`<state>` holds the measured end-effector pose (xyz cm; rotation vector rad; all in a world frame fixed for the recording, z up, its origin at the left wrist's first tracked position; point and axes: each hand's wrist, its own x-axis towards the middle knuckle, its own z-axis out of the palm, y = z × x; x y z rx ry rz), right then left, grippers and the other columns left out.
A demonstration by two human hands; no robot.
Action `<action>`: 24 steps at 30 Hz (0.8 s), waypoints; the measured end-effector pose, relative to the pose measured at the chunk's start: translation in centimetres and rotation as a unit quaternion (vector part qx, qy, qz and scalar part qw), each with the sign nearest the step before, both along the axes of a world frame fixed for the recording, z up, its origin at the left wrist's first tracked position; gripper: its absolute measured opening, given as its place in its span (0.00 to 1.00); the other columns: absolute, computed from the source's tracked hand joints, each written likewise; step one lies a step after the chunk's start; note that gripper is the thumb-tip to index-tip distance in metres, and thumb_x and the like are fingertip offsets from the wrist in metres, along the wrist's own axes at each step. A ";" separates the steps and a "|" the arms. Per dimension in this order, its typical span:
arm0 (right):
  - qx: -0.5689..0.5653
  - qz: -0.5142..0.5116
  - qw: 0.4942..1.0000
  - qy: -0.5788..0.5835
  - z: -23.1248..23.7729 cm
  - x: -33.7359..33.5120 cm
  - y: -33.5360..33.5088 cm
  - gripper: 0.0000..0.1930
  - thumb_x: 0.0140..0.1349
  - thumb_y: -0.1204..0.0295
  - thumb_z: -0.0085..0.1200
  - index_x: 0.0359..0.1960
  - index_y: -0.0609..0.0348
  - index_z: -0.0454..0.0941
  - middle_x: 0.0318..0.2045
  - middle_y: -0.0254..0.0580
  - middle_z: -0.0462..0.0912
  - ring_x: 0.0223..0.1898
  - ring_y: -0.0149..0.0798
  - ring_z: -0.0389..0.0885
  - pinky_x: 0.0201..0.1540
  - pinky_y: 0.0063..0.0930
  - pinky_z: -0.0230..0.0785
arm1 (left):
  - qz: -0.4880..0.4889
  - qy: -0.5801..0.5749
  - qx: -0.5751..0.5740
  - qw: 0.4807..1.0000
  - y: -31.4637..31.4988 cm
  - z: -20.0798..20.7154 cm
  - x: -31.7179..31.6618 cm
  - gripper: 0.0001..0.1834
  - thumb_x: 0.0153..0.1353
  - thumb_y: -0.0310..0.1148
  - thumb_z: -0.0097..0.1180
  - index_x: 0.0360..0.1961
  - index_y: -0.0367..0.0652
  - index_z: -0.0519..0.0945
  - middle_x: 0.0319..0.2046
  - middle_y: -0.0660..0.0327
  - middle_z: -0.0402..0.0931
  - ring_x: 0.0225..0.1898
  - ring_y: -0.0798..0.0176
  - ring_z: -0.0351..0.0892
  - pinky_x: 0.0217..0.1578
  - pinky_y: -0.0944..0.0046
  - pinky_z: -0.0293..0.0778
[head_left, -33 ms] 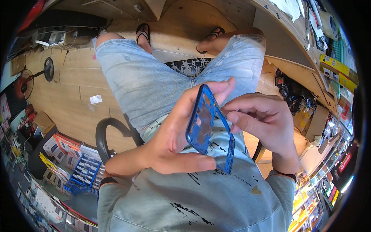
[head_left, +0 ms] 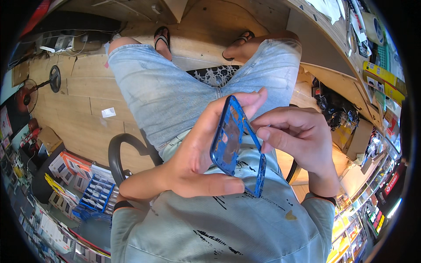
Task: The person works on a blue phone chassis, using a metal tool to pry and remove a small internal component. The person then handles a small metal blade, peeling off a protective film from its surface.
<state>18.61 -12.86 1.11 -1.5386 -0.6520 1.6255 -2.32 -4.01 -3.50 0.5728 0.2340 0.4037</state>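
Blue phone mid-frame (head_left: 230, 147), held tilted, nearly on edge, over the lap and in front of the pale shirt (head_left: 210, 223). A thin blue rim (head_left: 262, 173) stands away from it at an angle; the two appear to meet at the upper end and gape toward the lower. Whether they are joined there: cannot tell.

Left hand (head_left: 190, 164): grip partly curled, palm and fingers behind the mid-frame, thumb laid along its lower end near the rim. Hold on the part looks light but complete.

Right hand (head_left: 305, 136): thumb and forefinger drawn nearly together at the rim's long side. Cannot tell whether they pinch the rim, a small piece, or nothing.

Risks (judgement):
- Rim looks slender. A sideways pull by the right hand, with the upper end fixed, could bend or snap it, most likely at the corner.
- Left thumb bears at one end only; a sudden tug could twist the mid-frame out of the grip.
- Below are only denim shorts (head_left: 149, 83) and wooden floor (head_left: 83, 94); a small part slipping loose could bounce and be lost.
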 end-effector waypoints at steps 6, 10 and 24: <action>-0.033 -0.009 0.999 0.036 0.0 -0.3 0.1 0.09 0.67 0.78 0.64 0.46 0.70 0.86 0.34 0.42 0.89 0.28 0.25 0.83 0.31 0.18 0.77 | 0.005 0.074 -0.066 0.995 -0.3 1.5 0.7 0.66 0.49 0.47 0.76 0.78 0.37 0.43 0.78 0.30 0.36 0.80 0.41 0.42 0.74 0.47 0.46; -0.018 -0.008 0.999 0.028 -0.1 -0.3 0.2 0.08 0.66 0.78 0.64 0.44 0.71 0.86 0.33 0.42 0.89 0.26 0.25 0.82 0.29 0.18 0.76 | -0.003 0.066 -0.085 0.994 -0.3 1.3 0.7 0.67 0.48 0.47 0.76 0.78 0.38 0.42 0.78 0.31 0.36 0.80 0.41 0.44 0.74 0.46 0.48; -0.040 -0.039 0.993 0.105 -0.4 -0.8 -0.4 0.07 0.66 0.81 0.63 0.43 0.72 0.85 0.34 0.43 0.88 0.27 0.25 0.81 0.30 0.18 0.75 | -0.041 0.002 -0.112 0.993 0.1 -2.3 -0.6 0.41 0.66 0.30 0.65 0.75 0.31 0.57 0.72 0.41 0.60 0.72 0.49 0.64 0.68 0.53 0.65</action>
